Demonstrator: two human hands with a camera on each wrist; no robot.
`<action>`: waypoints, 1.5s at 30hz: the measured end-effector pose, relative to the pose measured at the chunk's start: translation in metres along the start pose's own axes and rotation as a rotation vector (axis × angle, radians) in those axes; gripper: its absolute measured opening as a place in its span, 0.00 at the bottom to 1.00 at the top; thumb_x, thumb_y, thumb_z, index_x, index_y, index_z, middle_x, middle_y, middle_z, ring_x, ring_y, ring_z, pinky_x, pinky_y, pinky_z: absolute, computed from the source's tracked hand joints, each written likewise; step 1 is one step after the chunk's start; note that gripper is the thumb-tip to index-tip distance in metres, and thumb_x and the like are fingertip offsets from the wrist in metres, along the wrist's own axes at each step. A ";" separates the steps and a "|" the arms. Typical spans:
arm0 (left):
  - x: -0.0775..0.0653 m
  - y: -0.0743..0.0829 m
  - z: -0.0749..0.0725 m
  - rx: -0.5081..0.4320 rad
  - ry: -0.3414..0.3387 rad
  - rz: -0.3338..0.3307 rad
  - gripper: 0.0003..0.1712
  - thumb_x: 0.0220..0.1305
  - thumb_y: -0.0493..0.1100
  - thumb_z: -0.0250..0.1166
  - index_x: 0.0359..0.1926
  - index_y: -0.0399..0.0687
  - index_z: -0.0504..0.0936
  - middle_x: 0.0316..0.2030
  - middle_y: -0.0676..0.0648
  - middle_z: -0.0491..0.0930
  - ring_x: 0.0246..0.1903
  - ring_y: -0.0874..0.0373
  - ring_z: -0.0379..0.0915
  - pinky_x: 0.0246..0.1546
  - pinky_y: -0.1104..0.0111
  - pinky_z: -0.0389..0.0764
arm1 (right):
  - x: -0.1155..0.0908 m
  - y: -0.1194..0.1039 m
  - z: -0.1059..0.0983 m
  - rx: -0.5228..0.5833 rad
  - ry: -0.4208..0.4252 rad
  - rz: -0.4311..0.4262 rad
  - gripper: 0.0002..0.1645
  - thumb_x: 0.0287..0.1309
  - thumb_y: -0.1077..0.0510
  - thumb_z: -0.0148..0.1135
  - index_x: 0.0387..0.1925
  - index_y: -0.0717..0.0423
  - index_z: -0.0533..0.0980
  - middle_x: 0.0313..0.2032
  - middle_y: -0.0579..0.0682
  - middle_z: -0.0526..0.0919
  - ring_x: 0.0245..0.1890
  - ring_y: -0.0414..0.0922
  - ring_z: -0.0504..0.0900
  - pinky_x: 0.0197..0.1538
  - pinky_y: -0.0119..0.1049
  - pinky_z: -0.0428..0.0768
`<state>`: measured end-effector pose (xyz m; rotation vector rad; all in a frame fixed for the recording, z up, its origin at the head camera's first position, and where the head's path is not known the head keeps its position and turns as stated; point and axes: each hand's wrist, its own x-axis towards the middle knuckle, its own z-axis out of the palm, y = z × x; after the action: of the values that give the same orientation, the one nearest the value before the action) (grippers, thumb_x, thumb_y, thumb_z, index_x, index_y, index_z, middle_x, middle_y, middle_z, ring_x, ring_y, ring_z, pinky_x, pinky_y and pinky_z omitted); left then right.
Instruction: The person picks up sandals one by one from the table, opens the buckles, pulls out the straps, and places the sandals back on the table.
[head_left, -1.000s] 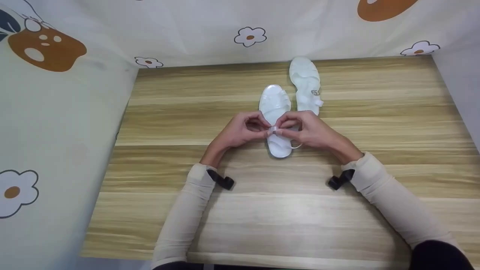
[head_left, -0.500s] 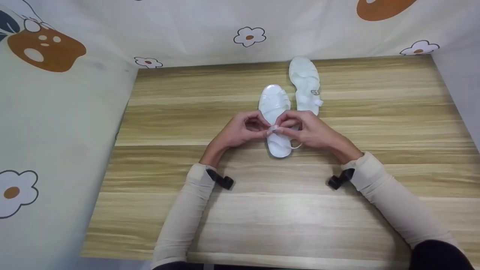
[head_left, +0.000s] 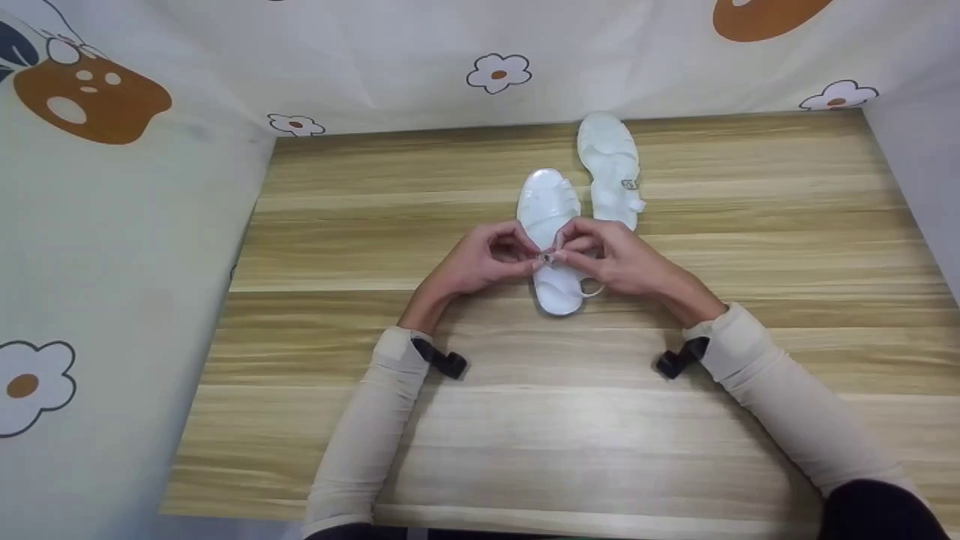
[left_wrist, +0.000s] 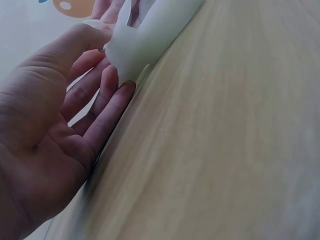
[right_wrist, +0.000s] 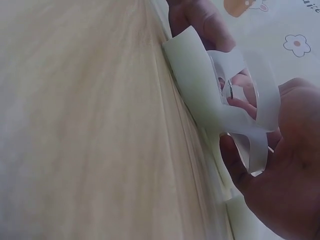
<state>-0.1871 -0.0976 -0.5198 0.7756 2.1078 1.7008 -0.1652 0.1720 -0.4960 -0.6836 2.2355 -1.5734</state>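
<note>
A white sandal (head_left: pixel 550 201) lies on the wooden table, toe pointing away, with both hands meeting over its ankle part. My left hand (head_left: pixel 486 259) pinches a small metal buckle (head_left: pixel 546 258) between thumb and index finger. From the other side my right hand (head_left: pixel 626 259) pinches the end of the ankle strap (right_wrist: pixel 267 92) at that buckle. In the left wrist view, other fingers of that hand rest along the white heel (left_wrist: pixel 142 47). The right wrist view shows the strap looping past the right thumb, with the buckle mostly hidden by fingers.
Beyond the right hand lies a second white sandal (head_left: pixel 606 142), its buckle (head_left: pixel 629 184) on the right side and its heel partly hidden by the hand. A printed cloth wall (head_left: pixel 375 67) stands along the back edge of the table (head_left: pixel 525 435).
At the fingertips the white strap end has shifted, and the metal buckle shows more plainly. My right fingertips have moved slightly; the left hand and the sandals stay in place.
</note>
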 end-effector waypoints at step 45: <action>0.001 0.006 0.007 0.036 0.058 0.082 0.11 0.64 0.47 0.81 0.46 0.53 0.93 0.44 0.52 0.92 0.49 0.57 0.85 0.59 0.62 0.84 | -0.002 -0.002 0.001 -0.228 0.076 -0.060 0.10 0.71 0.48 0.73 0.42 0.50 0.87 0.38 0.46 0.90 0.40 0.42 0.85 0.42 0.30 0.82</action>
<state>-0.1829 -0.0909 -0.5160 0.8442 2.1789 1.7512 -0.1626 0.1714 -0.4950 -0.7704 2.4987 -1.4060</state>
